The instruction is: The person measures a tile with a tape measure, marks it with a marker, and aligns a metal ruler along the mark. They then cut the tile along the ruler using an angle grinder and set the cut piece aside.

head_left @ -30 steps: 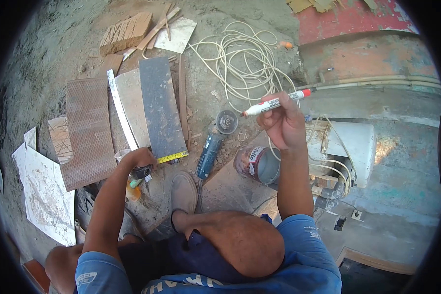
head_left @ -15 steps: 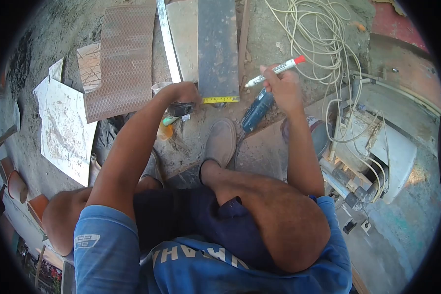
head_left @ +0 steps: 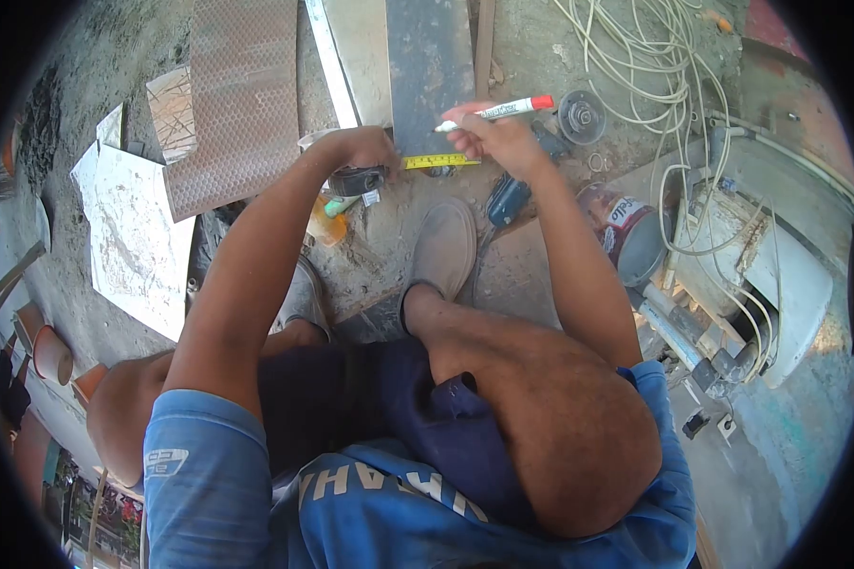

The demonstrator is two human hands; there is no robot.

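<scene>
My left hand (head_left: 365,150) is closed on a black tape measure (head_left: 358,180) at the near left corner of a dark board (head_left: 430,66). Its yellow blade (head_left: 441,161) lies across the board's near end. My right hand (head_left: 503,142) grips a white marker with a red end (head_left: 503,110), its tip pointing left over the board near the right edge. Beneath my right forearm lies a blue power tool (head_left: 509,197), partly covered, with a metal disc guard (head_left: 582,118) beyond it.
Coiled pale cable (head_left: 636,57) lies at the upper right. A labelled tub (head_left: 626,228) stands right of my forearm. Perforated sheet (head_left: 245,95), white broken sheet (head_left: 133,242) and a metal strip (head_left: 332,66) lie left. An orange bottle (head_left: 327,226) sits near my foot.
My right hand has moved left with the marker, bringing its tip over the board. The view has shifted, uncovering the disc part and more of the tub. My left hand still holds the tape measure.
</scene>
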